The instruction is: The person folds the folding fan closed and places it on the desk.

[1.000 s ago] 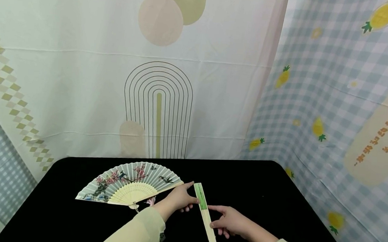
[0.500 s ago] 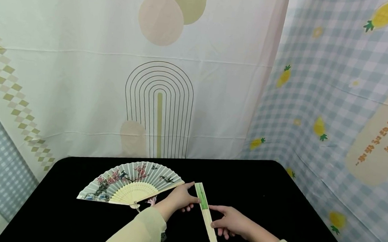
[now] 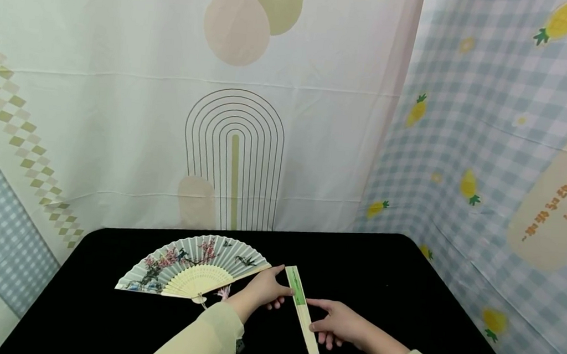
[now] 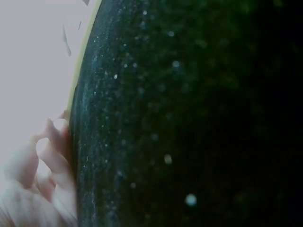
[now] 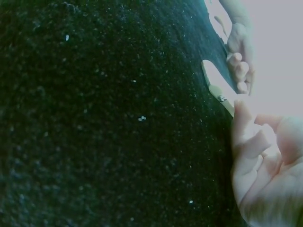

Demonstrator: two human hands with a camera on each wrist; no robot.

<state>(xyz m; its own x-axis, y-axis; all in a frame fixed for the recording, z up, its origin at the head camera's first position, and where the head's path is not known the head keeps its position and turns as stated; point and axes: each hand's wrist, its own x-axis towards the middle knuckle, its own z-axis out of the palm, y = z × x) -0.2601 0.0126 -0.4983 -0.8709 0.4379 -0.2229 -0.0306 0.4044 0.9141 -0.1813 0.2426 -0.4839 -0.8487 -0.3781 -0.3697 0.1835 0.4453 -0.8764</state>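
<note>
On the black table lies a folded fan (image 3: 305, 326), pale wood with a green printed strip, slanting between my two hands. My left hand (image 3: 262, 287) is at its upper left: the thumb tip touches the fan's left edge and the index finger points forward. On the other side, the index finger and thumb of my right hand (image 3: 339, 323) touch the right edge. Its other fingers are bent underneath. The right wrist view has the folded fan (image 5: 218, 87) just beyond my right fingertips. A spread painted fan (image 3: 198, 270) with blossoms lies left, its outer stick behind my left hand.
A pink tassel (image 3: 224, 292) hangs from the spread fan's pivot. The black table (image 3: 356, 266) has rounded far corners. A pale printed cloth (image 3: 326, 147) hangs behind it, and a checked pineapple cloth (image 3: 497, 132) hangs to the right.
The view has shifted slightly, so everything sits a little farther right. Both hands and both fans keep their places relative to one another.
</note>
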